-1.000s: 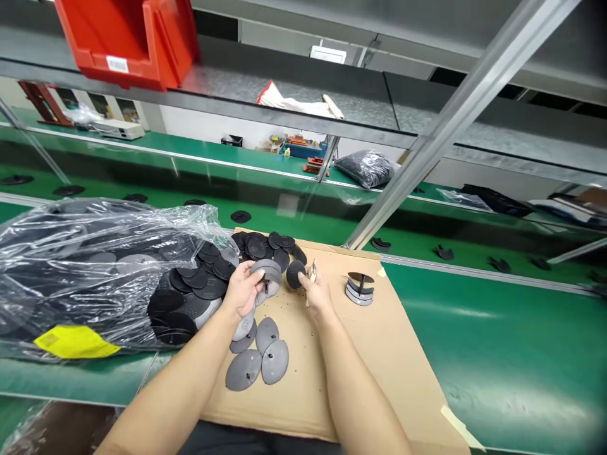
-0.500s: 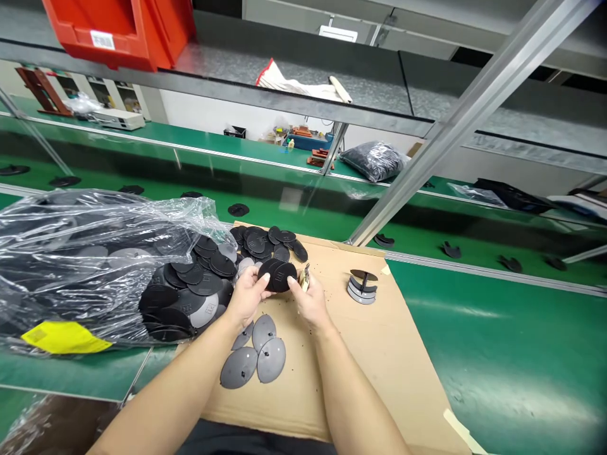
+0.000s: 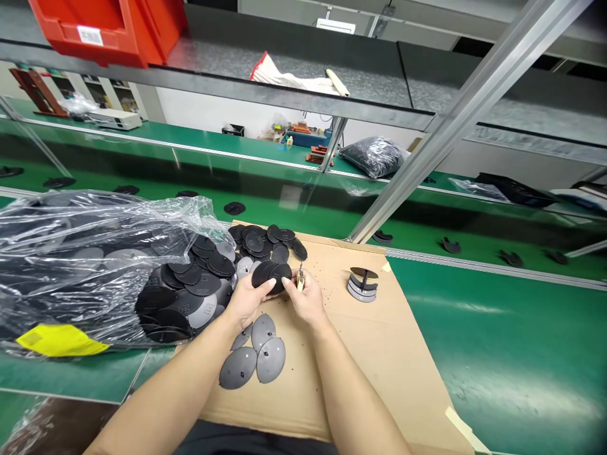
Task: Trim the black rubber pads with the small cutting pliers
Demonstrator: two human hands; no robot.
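Note:
My left hand (image 3: 246,299) is closed on the left side of several overlapping black oval discs (image 3: 271,275), thumb on top. My right hand (image 3: 306,299) is closed around a small hand tool with a pale yellow handle (image 3: 300,278), probably nippers, its tip pointing up. The right thumb also presses on the discs' right edge. Below the hands, several grey oval discs (image 3: 270,359) lie with small stubs facing up. Beyond them is a loose pile of black discs (image 3: 256,241). A stack of curved parts (image 3: 363,285) stands to the right.
A clear plastic bag (image 3: 95,253) spills black and grey discs at left. Cardboard (image 3: 374,366) covers the green bench (image 3: 497,341), with dark crumbs on it. A slanted metal post (image 3: 427,170) rises ahead. The shelf above carries a red bin (image 3: 109,31) and a white glove (image 3: 289,77).
Both hands have shifted slightly left with the black discs. The tool in my right hand now points more upright. The view has moved a little.

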